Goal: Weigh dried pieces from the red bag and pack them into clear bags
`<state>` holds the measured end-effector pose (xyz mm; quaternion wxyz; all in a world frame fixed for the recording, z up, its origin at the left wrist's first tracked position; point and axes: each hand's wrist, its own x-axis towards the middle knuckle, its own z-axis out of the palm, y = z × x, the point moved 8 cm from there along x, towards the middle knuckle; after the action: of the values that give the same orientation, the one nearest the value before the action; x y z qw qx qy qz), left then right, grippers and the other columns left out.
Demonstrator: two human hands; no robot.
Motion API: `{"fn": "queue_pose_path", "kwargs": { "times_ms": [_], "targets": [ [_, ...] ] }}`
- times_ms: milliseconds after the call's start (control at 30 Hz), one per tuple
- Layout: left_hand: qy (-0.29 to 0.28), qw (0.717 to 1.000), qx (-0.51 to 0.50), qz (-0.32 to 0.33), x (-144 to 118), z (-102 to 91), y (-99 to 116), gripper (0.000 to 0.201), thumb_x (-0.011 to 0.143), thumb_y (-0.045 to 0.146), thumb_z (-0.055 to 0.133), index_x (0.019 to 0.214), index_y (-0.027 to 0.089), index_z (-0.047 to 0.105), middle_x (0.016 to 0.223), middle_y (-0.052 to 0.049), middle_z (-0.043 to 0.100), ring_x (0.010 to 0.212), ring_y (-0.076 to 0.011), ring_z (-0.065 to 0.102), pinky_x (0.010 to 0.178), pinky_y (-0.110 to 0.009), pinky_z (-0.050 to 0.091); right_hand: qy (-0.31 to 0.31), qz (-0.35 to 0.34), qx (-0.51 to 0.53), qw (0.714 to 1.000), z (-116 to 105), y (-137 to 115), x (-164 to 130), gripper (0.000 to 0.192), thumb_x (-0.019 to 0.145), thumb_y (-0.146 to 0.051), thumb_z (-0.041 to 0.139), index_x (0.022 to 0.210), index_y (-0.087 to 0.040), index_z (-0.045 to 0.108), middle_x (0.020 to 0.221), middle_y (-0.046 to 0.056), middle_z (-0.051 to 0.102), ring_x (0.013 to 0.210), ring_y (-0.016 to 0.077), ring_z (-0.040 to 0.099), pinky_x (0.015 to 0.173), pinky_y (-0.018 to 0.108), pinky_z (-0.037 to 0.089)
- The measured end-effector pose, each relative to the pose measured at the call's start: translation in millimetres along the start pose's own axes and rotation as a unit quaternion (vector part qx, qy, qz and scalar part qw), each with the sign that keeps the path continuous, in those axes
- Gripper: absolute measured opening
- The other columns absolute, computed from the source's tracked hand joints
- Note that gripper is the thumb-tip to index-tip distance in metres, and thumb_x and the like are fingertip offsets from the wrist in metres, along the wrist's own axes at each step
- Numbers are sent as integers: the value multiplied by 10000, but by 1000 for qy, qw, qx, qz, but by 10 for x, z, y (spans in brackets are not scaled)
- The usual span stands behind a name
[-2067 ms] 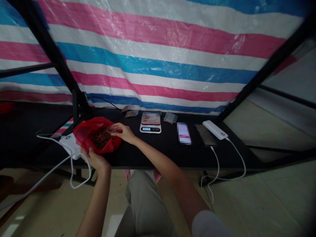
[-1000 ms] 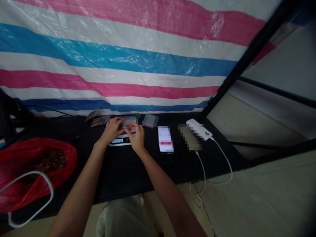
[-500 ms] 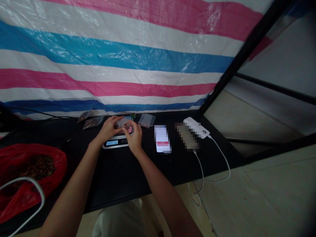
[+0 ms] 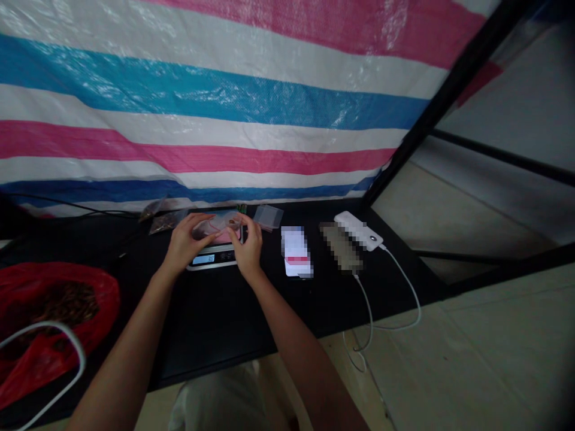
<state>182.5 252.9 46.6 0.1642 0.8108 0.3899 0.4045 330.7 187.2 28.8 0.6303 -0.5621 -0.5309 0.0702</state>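
At a black desk (image 4: 233, 311) beneath a striped tarp (image 4: 202, 120), left hand (image 4: 185, 242) and right hand (image 4: 246, 246) pinch a small clear pouch (image 4: 218, 224) over the scale (image 4: 211, 256) at frame centre; a light, level grip probably steadies the reading.

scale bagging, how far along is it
Done: two filled small bags lie behind the scale. In hand: the left hand and right hand hold a clear bag over the lit scale. Left: empty bags wait nearby, and the red bag holds plenty of brown pieces.
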Motion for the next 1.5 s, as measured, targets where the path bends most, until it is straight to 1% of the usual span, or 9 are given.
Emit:
{"fn": "queue_pose_path", "kwargs": {
  "times_ms": [133,300,567,700,800,933,1267,1367,1500],
  "targets": [
    [-2,997,-71,-42,-24,1,-3,511,682,493,624,1068,160,594,1086,-77,623,1021,-234,561,946,-375,403,2,12,3,1000,-22,37,27,366,810,-351,548,1149,-220,511,1086,64,607,1014,194,539,892,359,424],
    [-18,984,-158,-85,-43,80,-44,558,646,505,651,1073,149,601,1104,-100,629,1004,-246,580,939,-383,421,-6,-5,33,999,-35,35,64,392,837,-344,511,1212,-230,489,1138,66,581,1044,184,527,913,340,421],
    [-28,968,-221,-119,-62,116,-86,611,633,509,661,1106,128,593,1079,-127,638,979,-263,594,924,-422,429,-54,-29,53,997,15,-32,73,433,875,-312,446,1301,-248,403,1151,66,553,1050,159,533,941,298,412],
    [-30,966,-230,-113,-63,120,-87,612,629,499,674,1104,122,593,1085,-132,633,996,-263,586,940,-415,414,-41,-1,98,994,57,70,57,443,862,-316,468,1277,-204,363,1113,82,568,1035,155,549,902,294,444],
    [-28,968,-225,-105,-56,124,-96,622,626,511,672,1106,123,593,1080,-128,634,1007,-262,578,948,-410,406,-29,19,116,993,70,135,55,377,846,-327,488,1191,-196,414,1089,83,572,1005,159,566,854,288,471],
    [-15,973,-216,-84,-43,103,-75,628,638,498,669,1137,129,573,1094,-116,624,1011,-247,574,948,-388,405,-32,9,124,992,37,81,78,308,845,-318,484,1132,-206,481,1103,69,574,999,160,564,860,295,466],
    [-13,986,-161,-29,-28,79,139,503,672,441,660,1075,146,610,1068,-95,623,1000,-226,560,935,-370,403,-40,-28,99,994,-52,-60,120,294,876,-307,431,1134,-215,538,1119,69,573,1032,169,537,902,322,434],
    [-13,986,-164,-22,-30,93,152,486,669,431,665,1065,154,616,1067,-92,625,999,-225,562,932,-372,403,-41,-22,101,994,-43,-35,115,301,872,-309,435,1146,-214,518,1139,74,564,1045,173,531,909,335,431],
    [-11,985,-170,-17,-37,96,173,467,676,412,666,1065,158,618,1067,-91,623,1001,-216,561,928,-359,405,-21,14,144,989,-48,55,101,314,844,-317,488,1134,-198,478,1111,82,566,1006,168,552,863,321,459]
  ]
}}
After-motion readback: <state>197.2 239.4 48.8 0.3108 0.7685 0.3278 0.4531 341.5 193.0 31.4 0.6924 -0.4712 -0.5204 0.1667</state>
